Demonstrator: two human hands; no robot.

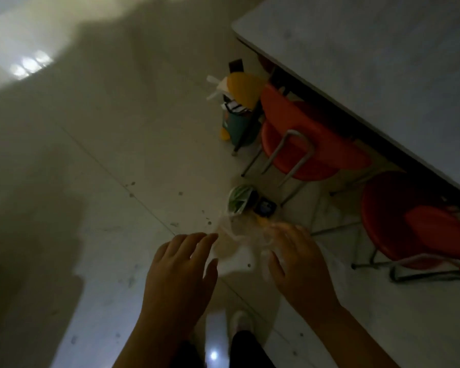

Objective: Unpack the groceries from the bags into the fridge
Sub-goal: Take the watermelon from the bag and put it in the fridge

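The person stands over a clear plastic bag (237,243) on the pale tiled floor (104,181), beside the white table (369,62). Both hands reach down to it. The left hand (181,264) hovers at the bag's edge on the side away from the table, its fingers straight and slightly spread, the fingertips at or just short of the plastic; whether they touch it is hard to say in the dim, blurred light. The right hand (295,258) lies on the table side of the bag, fingers stretched out and apart over the crumpled film, seemingly against it, though I cannot tell whether anything is pinched.

At the far end of the bag, toward the table, sit a green-and-white packet (238,199) and a small dark container (264,207), touching each other. Something orange (263,221) shows through the plastic just below them.

Two red chairs (303,139) with metal legs are tucked under the table's edge. Off the table's corner stands a second bag, yellow and teal (239,107), stuffed full. White shoes (239,322) show below the hands.
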